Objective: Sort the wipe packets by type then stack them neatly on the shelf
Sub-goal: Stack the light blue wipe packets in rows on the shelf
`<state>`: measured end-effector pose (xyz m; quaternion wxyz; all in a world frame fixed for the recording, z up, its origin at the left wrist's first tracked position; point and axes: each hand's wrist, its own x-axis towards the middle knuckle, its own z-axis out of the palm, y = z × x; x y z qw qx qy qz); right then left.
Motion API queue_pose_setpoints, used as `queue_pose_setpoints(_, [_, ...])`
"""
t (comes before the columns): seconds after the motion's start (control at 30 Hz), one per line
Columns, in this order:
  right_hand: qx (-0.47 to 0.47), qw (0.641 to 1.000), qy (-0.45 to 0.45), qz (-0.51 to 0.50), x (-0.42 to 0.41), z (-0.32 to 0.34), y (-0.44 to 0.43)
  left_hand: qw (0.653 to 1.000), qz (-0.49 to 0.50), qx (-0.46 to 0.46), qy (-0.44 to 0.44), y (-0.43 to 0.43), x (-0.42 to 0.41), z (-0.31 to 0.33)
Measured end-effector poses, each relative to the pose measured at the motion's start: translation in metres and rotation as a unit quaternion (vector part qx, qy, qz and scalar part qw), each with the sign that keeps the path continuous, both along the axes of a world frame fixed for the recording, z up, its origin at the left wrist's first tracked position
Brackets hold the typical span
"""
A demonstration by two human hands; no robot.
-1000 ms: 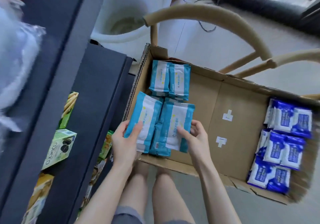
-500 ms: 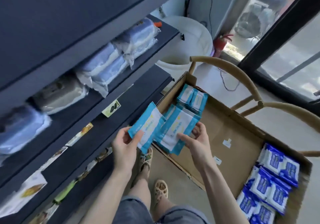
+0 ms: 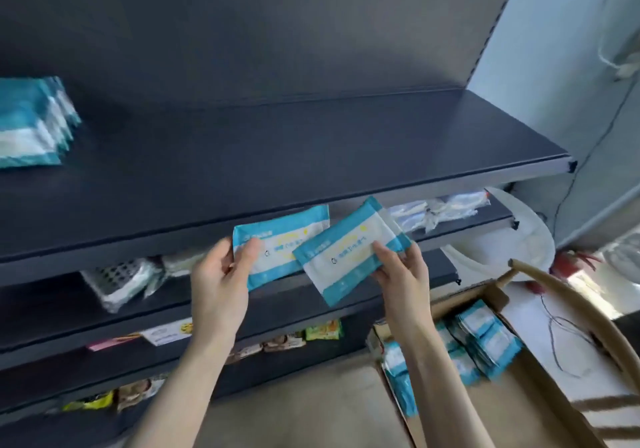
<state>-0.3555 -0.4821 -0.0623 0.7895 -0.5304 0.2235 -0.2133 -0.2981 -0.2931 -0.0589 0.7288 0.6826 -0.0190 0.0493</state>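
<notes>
Teal pkt (image 3: 289, 240) in L hand (image 3: 221, 276) pinch, 2nd pkt (image 3: 341, 260) in R hand (image 3: 403, 276).

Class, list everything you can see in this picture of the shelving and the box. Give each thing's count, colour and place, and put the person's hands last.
shelving unit: one, dark grey, left and centre
shelved wipe packets: one stack, count unclear, teal and white, top tier, far left
left-hand packet: one, teal and white, before the top tier's edge
right-hand packets: at least two, teal and white, overlapping the first
boxed wipe packets: many, teal and white, in the box
cardboard box: one, brown, lower right
clear-wrapped packs: several, whitish, second tier
snack packets: several, green and yellow, lower tiers
tub: one, white, right of shelving
chair: one, tan, by the box
left hand: grips one packet
right hand: grips the others
</notes>
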Motion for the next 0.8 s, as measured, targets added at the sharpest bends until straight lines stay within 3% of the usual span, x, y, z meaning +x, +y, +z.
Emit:
queue_pose_setpoints(0.33, [-0.076,0.994,-0.05,0.063,0.11,0.053,0.168,0.992,0.09,0.031,-0.083,0.181,0.085,0.047])
queue_pose_setpoints(0.8, [-0.09,0.979,-0.041,0.176,0.221,0.059,0.31,0.99,0.117,0.08,-0.015,0.332,0.184,0.055])
